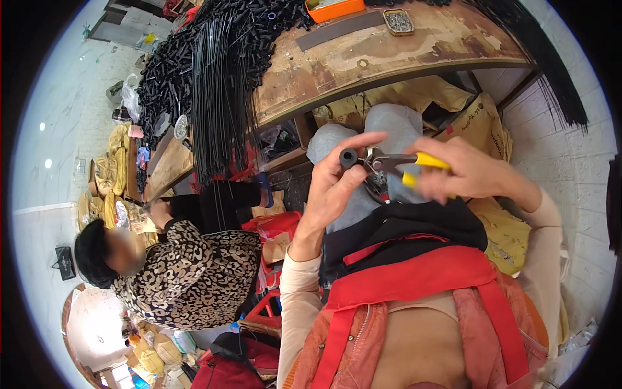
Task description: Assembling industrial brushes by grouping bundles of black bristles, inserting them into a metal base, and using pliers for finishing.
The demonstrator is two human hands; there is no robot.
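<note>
My left hand [327,194] holds a short black tube [348,157] between thumb and fingers, its round open end facing up toward me. In my right hand [463,172] is a pair of pliers [424,161] with yellow grips, their metal jaws pointing left. The jaws reach a small shiny metal piece [372,155] right beside the tube; whether they grip it I cannot tell. My right fingers are partly smeared by motion. Both hands are above my lap, in front of the grey trouser knees [393,126].
Across the front stands a worn wooden workbench [324,74] with a heap of black tubular parts [175,81], long black strands [220,97], an orange tray [334,9] and a small dish of metal bits [398,22]. To the left sits a co-worker [194,272] in a patterned top.
</note>
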